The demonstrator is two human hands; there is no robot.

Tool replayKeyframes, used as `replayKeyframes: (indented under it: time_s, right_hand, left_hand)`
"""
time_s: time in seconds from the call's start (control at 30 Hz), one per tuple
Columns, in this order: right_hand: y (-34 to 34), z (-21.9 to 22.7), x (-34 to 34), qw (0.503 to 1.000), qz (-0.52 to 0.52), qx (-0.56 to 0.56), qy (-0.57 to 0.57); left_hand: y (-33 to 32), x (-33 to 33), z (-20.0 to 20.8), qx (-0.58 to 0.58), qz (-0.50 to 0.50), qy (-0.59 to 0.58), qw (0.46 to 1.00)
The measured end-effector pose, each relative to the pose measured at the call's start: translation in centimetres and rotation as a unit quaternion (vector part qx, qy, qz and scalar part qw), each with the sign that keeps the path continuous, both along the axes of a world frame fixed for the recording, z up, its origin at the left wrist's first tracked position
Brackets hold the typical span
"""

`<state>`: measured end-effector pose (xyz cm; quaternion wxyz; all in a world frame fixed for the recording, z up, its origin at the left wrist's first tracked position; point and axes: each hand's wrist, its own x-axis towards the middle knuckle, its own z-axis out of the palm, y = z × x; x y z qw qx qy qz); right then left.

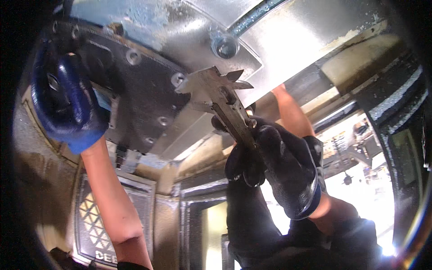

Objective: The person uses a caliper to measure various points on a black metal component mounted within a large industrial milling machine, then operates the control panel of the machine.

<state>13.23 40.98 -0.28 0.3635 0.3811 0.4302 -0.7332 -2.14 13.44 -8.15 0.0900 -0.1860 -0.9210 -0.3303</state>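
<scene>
My right hand (288, 168), in a dark glove with a blue cuff, is closed round the beam of a worn metal vernier caliper (240, 128). The caliper tilts up to the left. Its jaws lie in front of the edge of a dark metal plate (139, 85) with several round holes; whether they touch it I cannot tell. Up at the left, my left hand (74, 103) wears a blue coated glove. Its fingers are stretched upward and apart beside the plate's left end, with nothing visible between them. Whether the fingertips touch metal is unclear.
Overhead spreads a shiny metal panel (288, 49) with a round bolt hole (226, 46). Another person's bare forearm (292, 110) reaches up behind my right hand. A dark framed panel with a triangle-pattern grille (94, 220) stands lower left. Dark machine framing (391, 117) lines the right.
</scene>
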Motion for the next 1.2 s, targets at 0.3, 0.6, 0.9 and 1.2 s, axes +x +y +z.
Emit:
replayKeyframes:
  time_s: [0.3, 0.6, 0.9, 1.2]
  right_hand:
    - [-2.9, -1.5, -0.3, 0.896, -0.307, -0.264, -0.181]
    - [-8.4, -0.4, -1.1, 0.986, -0.152, 0.043, 0.045]
    - [-9.2, 1.0, -1.4, 0.843, -0.457, -0.256, -0.125]
    - [-7.6, 2.5, -1.9, 0.958, -0.262, -0.011, -0.120]
  left_hand:
    - [-0.6, -4.0, -3.3, -0.037, -0.064, -0.014, 0.997]
    - [0.1, -4.0, -3.1, -0.059, -0.099, -0.011, 0.993]
    - [-0.1, -10.5, 0.6, -0.161, -0.122, 0.066, 0.977]
    - [0.8, -12.2, -1.0, -0.276, -0.300, 0.118, 0.905]
